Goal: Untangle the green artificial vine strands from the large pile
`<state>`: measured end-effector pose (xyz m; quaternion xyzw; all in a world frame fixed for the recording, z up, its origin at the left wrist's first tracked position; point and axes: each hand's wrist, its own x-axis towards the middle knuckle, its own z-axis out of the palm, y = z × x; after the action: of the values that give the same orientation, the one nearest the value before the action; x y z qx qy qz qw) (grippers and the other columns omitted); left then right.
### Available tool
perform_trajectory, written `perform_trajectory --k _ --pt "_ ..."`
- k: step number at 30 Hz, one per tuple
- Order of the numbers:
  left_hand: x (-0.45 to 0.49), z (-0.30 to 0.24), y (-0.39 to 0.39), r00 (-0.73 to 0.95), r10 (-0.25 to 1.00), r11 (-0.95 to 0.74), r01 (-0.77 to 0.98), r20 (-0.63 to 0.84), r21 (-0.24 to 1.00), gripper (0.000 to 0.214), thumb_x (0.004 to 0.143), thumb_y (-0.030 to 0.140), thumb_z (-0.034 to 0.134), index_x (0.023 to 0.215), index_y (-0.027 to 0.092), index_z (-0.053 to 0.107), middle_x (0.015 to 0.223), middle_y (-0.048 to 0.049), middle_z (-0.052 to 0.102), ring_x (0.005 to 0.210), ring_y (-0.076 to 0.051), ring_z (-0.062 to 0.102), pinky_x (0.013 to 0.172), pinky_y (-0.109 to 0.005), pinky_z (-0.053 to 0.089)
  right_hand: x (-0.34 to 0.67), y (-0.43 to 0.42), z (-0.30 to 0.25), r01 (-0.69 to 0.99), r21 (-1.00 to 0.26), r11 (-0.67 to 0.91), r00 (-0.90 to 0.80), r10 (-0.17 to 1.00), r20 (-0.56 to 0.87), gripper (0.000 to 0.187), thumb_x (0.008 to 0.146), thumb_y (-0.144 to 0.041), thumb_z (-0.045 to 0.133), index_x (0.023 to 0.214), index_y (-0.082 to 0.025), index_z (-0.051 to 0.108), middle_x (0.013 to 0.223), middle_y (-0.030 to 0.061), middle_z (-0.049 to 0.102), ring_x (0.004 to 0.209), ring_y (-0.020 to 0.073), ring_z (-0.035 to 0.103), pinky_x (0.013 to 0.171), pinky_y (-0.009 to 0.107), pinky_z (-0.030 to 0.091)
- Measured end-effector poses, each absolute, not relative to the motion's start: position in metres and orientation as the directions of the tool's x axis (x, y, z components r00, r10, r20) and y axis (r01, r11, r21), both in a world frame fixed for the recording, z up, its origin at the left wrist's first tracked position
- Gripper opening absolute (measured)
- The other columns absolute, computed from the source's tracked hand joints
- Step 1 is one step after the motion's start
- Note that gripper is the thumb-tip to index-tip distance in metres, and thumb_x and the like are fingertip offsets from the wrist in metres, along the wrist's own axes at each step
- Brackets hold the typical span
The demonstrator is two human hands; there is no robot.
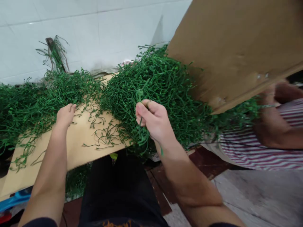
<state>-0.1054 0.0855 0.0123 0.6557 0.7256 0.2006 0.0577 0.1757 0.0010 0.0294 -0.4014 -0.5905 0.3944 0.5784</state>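
My right hand (155, 118) is closed in a pinch on a thin green stem (140, 94) with a small knobbed tip, held in front of a large heap of similar green stems (146, 75), which look like artificial plant pieces. Over the tan board (82, 143), my left hand (65, 115) has its fingers curled together near the edge of another green pile (28, 107). Whatever its fingertips may hold is hidden. Loose stems (109, 135) lie scattered on the board between my hands.
A large brown cardboard panel (236, 47) leans over the heap at the right. Beyond it sits another person in a striped garment (262, 151), with a forearm near the stems. White tiled wall (78, 34) stands behind. A blue object (16, 200) is at lower left.
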Motion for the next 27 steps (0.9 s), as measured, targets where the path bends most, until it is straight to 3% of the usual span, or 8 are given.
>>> perform_trajectory --k 3,8,13,18,20,22,24,27 --pt "-0.087 0.021 0.079 0.007 0.979 -0.093 0.903 0.203 0.419 0.034 0.088 0.042 0.036 0.066 0.018 0.048 0.061 0.0007 0.047 0.059 -0.012 0.042 0.059 -0.025 0.029 0.175 0.015 0.023 -0.070 -0.963 0.261 -0.042 0.963 0.265 0.045 0.074 -0.060 0.058 0.064 -0.018 0.046 0.048 -0.0068 0.031 0.038 0.0029 0.023 0.037 0.021 0.016" --pt "-0.047 0.029 0.077 0.164 0.961 -0.256 0.833 0.223 0.491 0.027 0.082 0.039 0.044 0.071 0.017 0.055 0.062 -0.0001 0.052 0.059 -0.013 0.044 0.058 -0.026 0.031 0.159 0.019 0.024 -0.060 -0.946 0.318 -0.171 0.930 0.324 0.047 0.074 -0.062 0.056 0.071 -0.015 0.055 0.049 -0.0066 0.031 0.042 0.0033 0.026 0.039 0.021 0.021" --pt "-0.038 0.017 0.081 0.167 0.959 -0.261 0.833 0.227 0.488 0.024 0.079 0.032 0.048 0.092 0.016 0.060 0.086 -0.0053 0.064 0.079 -0.018 0.056 0.073 -0.030 0.042 0.163 0.027 0.025 -0.026 -0.967 0.253 -0.181 0.950 0.253 0.044 0.075 -0.057 0.056 0.082 -0.014 0.060 0.054 -0.0043 0.042 0.045 0.0048 0.035 0.041 0.021 0.029" --pt "-0.033 0.003 0.084 0.178 0.953 -0.265 0.881 0.245 0.392 0.058 0.066 0.016 0.053 0.123 0.011 0.051 0.121 -0.0148 0.055 0.116 -0.028 0.048 0.100 -0.040 0.037 0.164 0.042 0.022 0.048 -0.918 0.394 -0.042 0.919 0.392 0.027 0.076 -0.040 0.061 0.080 -0.013 0.064 0.061 -0.0023 0.045 0.056 0.0059 0.037 0.050 0.020 0.031" --pt "-0.028 0.003 0.076 0.218 0.934 -0.335 0.807 0.283 0.487 0.057 0.065 0.013 0.050 0.122 0.011 0.052 0.127 -0.0148 0.051 0.124 -0.027 0.043 0.105 -0.041 0.033 0.163 0.044 0.022 0.038 -0.933 0.358 -0.059 0.933 0.356 0.025 0.077 -0.037 0.059 0.080 -0.013 0.064 0.059 -0.0030 0.042 0.055 0.0062 0.036 0.050 0.021 0.032" --pt "-0.018 0.005 0.064 0.250 0.926 -0.377 0.621 0.281 0.687 0.046 0.072 0.017 0.046 0.117 0.012 0.055 0.122 -0.0130 0.056 0.118 -0.023 0.049 0.102 -0.039 0.037 0.160 0.044 0.023 0.024 -0.946 0.324 -0.090 0.943 0.321 0.023 0.077 -0.036 0.058 0.079 -0.013 0.064 0.059 -0.0030 0.044 0.055 0.0064 0.036 0.051 0.022 0.033" --pt "-0.007 0.007 0.052 0.291 0.929 -0.337 0.409 0.229 0.848 0.037 0.080 0.027 0.044 0.112 0.012 0.057 0.108 -0.0107 0.062 0.104 -0.019 0.057 0.093 -0.036 0.044 0.157 0.043 0.025 0.027 -0.944 0.328 -0.103 0.940 0.324 0.020 0.076 -0.033 0.059 0.074 -0.013 0.062 0.063 -0.0018 0.050 0.057 0.0067 0.040 0.054 0.022 0.035" --pt "0.007 0.005 0.040 0.316 0.932 -0.275 0.296 0.178 0.915 0.027 0.083 0.036 0.047 0.093 0.013 0.059 0.080 -0.0040 0.061 0.078 -0.014 0.057 0.076 -0.029 0.046 0.152 0.043 0.026 0.061 -0.935 0.350 -0.110 0.933 0.342 0.017 0.077 -0.027 0.057 0.069 -0.013 0.060 0.067 -0.0001 0.054 0.060 0.0074 0.043 0.057 0.022 0.036"
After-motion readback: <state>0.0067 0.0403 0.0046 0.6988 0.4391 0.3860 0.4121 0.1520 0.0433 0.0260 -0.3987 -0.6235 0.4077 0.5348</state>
